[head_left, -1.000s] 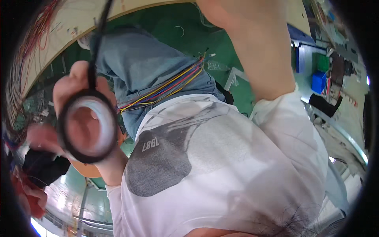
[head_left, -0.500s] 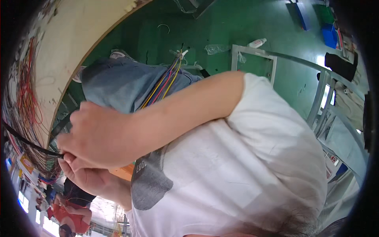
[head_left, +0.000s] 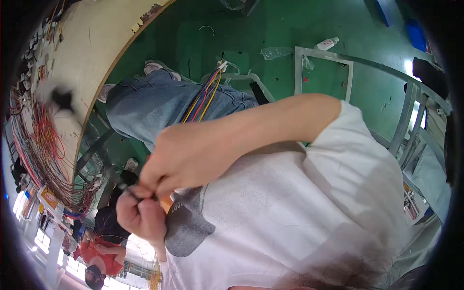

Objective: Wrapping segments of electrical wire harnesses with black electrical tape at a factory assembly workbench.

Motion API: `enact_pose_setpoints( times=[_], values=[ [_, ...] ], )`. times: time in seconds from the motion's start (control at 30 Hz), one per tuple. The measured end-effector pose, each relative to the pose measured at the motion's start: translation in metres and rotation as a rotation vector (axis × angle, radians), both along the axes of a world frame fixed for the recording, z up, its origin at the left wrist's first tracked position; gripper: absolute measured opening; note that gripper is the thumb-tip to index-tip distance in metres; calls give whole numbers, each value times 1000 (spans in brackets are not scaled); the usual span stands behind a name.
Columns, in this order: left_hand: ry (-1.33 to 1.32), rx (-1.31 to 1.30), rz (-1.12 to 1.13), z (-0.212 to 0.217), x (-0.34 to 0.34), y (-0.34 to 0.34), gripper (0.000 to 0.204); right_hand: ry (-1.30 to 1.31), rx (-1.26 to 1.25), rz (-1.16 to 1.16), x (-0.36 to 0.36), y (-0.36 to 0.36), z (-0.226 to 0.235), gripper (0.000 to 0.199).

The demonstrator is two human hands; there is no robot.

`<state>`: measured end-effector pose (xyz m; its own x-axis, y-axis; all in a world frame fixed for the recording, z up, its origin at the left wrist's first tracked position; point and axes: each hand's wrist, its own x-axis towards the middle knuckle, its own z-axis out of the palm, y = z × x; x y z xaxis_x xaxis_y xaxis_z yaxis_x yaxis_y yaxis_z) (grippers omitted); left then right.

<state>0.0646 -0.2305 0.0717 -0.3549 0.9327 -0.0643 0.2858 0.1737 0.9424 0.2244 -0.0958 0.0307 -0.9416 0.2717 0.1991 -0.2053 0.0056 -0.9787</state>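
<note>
My right hand (head_left: 181, 157) has its fingers curled in a pinch, close above my left hand (head_left: 142, 212). The left fingers are closed around a thin black cable (head_left: 129, 189), blurred where it enters the grip. The right fingertips meet it at the same spot; what lies inside both grips is mostly hidden. A dark blurred object (head_left: 63, 99) hangs over the board on the left; I cannot tell whether it belongs to the cable. A bundle of yellow, red and blue wires (head_left: 205, 96) lies across the jeans beyond my right forearm.
A pale board (head_left: 92, 43) carries many wires (head_left: 46, 130) along the left. A metal frame (head_left: 321, 55), a white bottle (head_left: 327, 44) and clear plastic film (head_left: 275, 53) are on the green floor (head_left: 232, 38). A person in red (head_left: 101, 256) is at the lower left.
Both hands have moved right, away from the board and toward my body. The black cable, which ran clearly from the left edge into my fingers, is now blurred. The view has shifted slightly.
</note>
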Motion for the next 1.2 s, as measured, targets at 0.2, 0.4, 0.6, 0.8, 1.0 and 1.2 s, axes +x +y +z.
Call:
enact_pose_setpoints(
  times=[0.2, 0.4, 0.6, 0.8, 1.0, 1.2],
  values=[
    [-300, -135, 154, 5, -2, 15, 6, -968, -271, -894, 165, 64, -157, 30],
    [273, -193, 13, -42, 27, 84, 11, -1125, -501, -721, 76, 37, -216, 54],
    [834, 197, -557, -132, 31, 126, 21, -880, -812, -833, 82, 19, -226, 29],
    [149, -66, -364, -98, 38, 118, 25, -724, -107, -1029, 96, 18, -92, 22],
    [201, 76, -348, -57, 21, 126, 30, -665, 99, -551, 32, 51, -18, 23],
    [-126, -122, -84, -62, -1, 121, 27, -1012, 204, -324, 33, 62, -26, 25]
  ],
)
